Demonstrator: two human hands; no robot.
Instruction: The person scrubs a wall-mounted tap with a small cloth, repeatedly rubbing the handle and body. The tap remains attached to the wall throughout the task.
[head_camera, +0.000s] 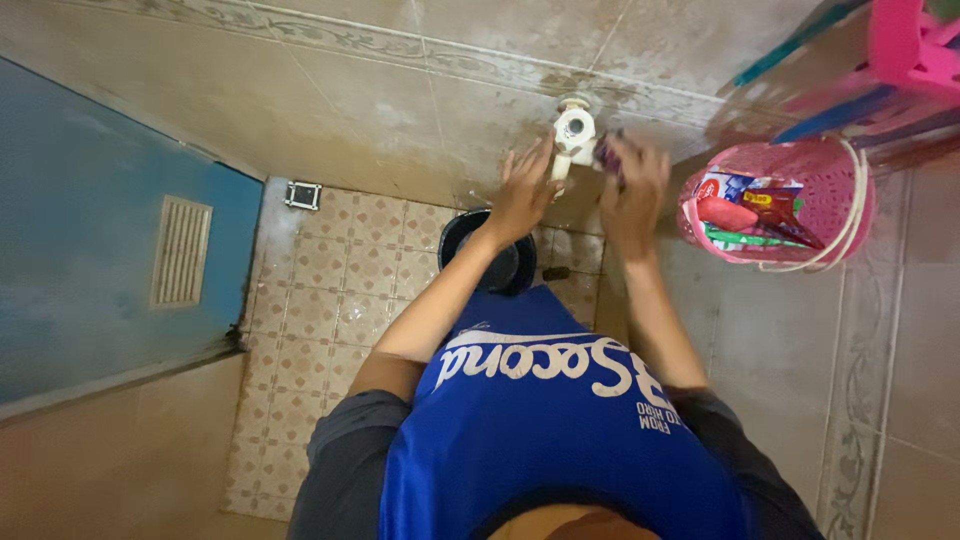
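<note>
I look straight down my blue shirt at a small bathroom floor. A white plastic tap (574, 132) sticks out of the beige tiled wall ahead. My left hand (524, 193) is raised just left of and below the tap, fingers spread, apparently touching its pipe. My right hand (632, 190) is just right of the tap and curls around a small dark purple object (606, 150); what the object is cannot be told. A dark bucket (492, 252) stands on the floor under the tap, partly hidden by my left forearm.
A pink mesh basket (840, 190) with toothpaste tubes and packets hangs on the right wall. Pink and blue plastic items (900, 50) sit at the top right. A blue door (100, 240) with a vent is on the left. A square floor drain (303, 195) lies near the corner.
</note>
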